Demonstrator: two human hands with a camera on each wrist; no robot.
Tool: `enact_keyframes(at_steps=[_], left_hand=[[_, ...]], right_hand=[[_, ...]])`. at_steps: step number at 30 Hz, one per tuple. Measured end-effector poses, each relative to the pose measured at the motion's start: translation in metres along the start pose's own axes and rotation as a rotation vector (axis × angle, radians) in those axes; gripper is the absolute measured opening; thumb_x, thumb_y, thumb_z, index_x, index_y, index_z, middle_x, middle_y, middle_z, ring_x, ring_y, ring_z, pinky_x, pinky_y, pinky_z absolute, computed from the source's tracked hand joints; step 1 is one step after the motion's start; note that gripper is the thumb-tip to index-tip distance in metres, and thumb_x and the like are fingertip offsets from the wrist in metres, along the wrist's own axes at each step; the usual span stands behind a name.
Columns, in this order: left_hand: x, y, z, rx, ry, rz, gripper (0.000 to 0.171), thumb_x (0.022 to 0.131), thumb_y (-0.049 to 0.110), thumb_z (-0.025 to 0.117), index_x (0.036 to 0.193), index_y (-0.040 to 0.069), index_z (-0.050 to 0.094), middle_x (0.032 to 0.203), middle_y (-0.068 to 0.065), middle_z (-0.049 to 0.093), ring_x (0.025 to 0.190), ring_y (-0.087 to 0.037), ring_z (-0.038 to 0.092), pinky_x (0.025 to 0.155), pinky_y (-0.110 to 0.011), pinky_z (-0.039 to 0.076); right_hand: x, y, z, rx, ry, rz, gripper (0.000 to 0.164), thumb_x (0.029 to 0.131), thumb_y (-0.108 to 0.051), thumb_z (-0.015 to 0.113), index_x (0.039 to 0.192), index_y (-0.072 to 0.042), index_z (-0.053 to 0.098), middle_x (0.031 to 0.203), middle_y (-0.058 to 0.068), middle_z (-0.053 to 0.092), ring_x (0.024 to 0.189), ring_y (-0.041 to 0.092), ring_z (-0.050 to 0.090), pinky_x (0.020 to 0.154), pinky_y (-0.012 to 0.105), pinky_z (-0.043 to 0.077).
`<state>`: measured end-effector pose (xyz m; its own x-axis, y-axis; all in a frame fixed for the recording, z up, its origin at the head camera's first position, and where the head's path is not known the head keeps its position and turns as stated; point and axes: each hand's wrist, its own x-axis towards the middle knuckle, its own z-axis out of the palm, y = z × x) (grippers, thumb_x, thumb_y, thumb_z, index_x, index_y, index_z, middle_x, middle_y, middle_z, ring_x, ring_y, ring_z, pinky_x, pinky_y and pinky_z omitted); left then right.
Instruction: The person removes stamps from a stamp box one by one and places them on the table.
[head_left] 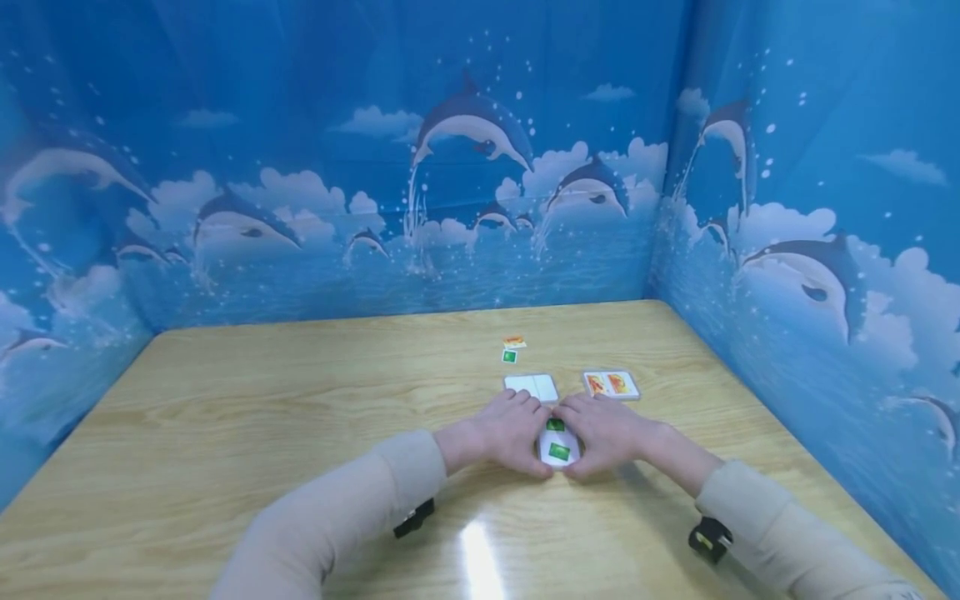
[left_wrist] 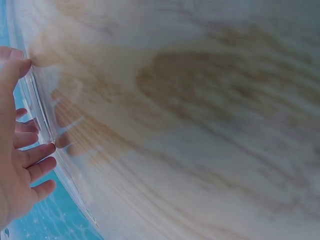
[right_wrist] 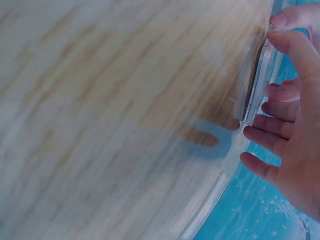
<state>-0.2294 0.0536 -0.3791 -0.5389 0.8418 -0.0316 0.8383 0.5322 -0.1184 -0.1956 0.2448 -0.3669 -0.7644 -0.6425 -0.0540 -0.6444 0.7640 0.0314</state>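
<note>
A small white tray with a clear rim [head_left: 549, 440] lies between both hands, bearing two green picture cards [head_left: 559, 452]. My left hand [head_left: 513, 429] grips its left side, thumb toward me and fingers at the far end. From the right, my right hand [head_left: 606, 429] holds the opposite side the same way. Seen edge-on in the left wrist view, the transparent edge [left_wrist: 42, 107] meets the left hand's thumb and fingertips. The right wrist view shows the right hand's fingers along the clear edge [right_wrist: 258, 82]. Fingers hide the tray's far part.
Just beyond the hands lies a blank white tray [head_left: 531, 386] divided in two. Right of it is a similar tray [head_left: 633, 393] with two orange food pictures. Farther back are a loose orange card [head_left: 514, 342] and a green card [head_left: 509, 357]. Dolphin-printed curtains [head_left: 337, 275] border the wooden table [head_left: 262, 400].
</note>
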Motion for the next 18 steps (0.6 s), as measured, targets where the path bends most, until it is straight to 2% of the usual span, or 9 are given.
enact_keyframes(at_steps=[18], left_hand=[[0.0035, 0.0052, 0.001, 0.012, 0.007, -0.04, 0.081, 0.071, 0.069, 0.055, 0.128, 0.011, 0.048, 0.105, 0.001, 0.054, 0.09, -0.012, 0.045, 0.08, -0.03, 0.038]], right_hand=[[0.0002, 0.0035, -0.0027, 0.057, 0.006, -0.023, 0.083, 0.07, -0.052, 0.068, 0.13, 0.002, 0.047, 0.122, 0.013, 0.054, 0.112, 0.026, 0.05, 0.095, 0.042, 0.04]])
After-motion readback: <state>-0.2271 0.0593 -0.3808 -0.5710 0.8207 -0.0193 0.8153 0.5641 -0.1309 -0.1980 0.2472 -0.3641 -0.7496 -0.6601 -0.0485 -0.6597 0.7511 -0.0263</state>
